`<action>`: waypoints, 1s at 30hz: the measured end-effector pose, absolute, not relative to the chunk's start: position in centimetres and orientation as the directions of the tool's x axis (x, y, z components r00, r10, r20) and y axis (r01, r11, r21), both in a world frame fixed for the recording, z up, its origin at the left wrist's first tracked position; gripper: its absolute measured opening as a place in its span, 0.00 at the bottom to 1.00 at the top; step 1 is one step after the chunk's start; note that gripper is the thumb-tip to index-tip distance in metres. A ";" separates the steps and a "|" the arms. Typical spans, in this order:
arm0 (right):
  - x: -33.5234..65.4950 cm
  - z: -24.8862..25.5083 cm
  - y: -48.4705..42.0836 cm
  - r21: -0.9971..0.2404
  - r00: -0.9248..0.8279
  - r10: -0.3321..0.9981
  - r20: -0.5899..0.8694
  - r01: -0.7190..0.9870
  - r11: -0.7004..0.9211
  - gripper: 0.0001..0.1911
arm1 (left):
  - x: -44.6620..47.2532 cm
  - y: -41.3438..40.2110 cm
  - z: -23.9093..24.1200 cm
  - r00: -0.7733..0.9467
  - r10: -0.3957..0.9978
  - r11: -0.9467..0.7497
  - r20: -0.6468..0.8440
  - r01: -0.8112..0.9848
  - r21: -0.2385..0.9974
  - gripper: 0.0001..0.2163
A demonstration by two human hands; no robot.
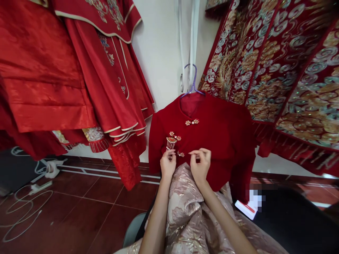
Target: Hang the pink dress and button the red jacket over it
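A dark red velvet jacket [217,130] hangs in front of me on a purple hanger [194,76]. On its chest sits a fan-shaped brooch [171,140] with beaded tassels, and a jewelled clasp [192,122] lies near the collar. My left hand [168,164] is pinched at the lower ends of the tassels; what its fingertips hold is hidden. Between the hands shows a lower jewelled clasp [180,154]. To its right, against the jacket front, my right hand [200,163] has thumb and forefinger pinched together, on something too small to make out.
Shiny pinkish patterned fabric [185,208] covers my lap. Red garments [106,81] hang at the left, and an embroidered red garment [265,70] at the right. A lit phone [246,209] lies on a black surface [296,222]. White cables [31,201] trail across the tiled floor.
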State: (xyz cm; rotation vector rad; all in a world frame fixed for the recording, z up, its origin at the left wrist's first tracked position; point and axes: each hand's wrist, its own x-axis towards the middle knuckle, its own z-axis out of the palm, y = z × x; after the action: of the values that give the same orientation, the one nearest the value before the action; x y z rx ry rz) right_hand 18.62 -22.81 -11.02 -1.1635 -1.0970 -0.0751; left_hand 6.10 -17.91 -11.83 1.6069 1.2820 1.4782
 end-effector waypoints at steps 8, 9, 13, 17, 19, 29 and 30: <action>18.0 -10.1 -23.6 -0.653 0.555 0.347 0.756 0.599 0.464 0.10 | 5.0 -17.2 -11.6 -0.208 0.908 -0.332 0.363 0.169 0.928 0.06; 18.0 -10.3 -23.5 -0.655 0.538 0.375 0.755 0.589 0.474 0.10 | 5.2 -17.3 -11.7 -0.164 0.917 -0.340 0.365 0.160 0.927 0.06; 18.1 -11.1 -22.9 -0.675 0.528 0.422 0.737 0.546 0.496 0.10 | 6.3 -17.5 -12.2 0.012 0.923 -0.380 0.385 0.184 0.906 0.07; 18.3 -11.6 -22.4 -0.717 0.508 0.505 0.698 0.502 0.484 0.10 | 6.7 -17.7 -12.5 0.050 0.897 -0.437 0.440 0.260 0.861 0.10; 18.3 -11.9 -22.1 -0.754 0.456 0.605 0.653 0.471 0.458 0.08 | 6.6 -17.7 -12.6 0.082 0.894 -0.445 0.440 0.271 0.854 0.09; 18.3 -12.7 -21.1 -0.777 0.347 0.727 0.592 0.486 0.401 0.10 | 6.5 -17.5 -12.4 0.102 0.941 -0.333 0.322 0.120 0.935 0.06; 18.4 -12.7 -21.1 -0.773 0.341 0.729 0.594 0.492 0.400 0.10 | 6.5 -17.4 -12.4 0.106 0.946 -0.314 0.306 0.070 0.947 0.05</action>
State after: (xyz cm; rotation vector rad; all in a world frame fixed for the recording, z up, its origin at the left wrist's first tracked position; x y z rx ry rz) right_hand 18.36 -21.11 -12.71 -1.2415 -1.3038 0.2212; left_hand 6.46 -17.40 -12.44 1.5474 1.0345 1.3214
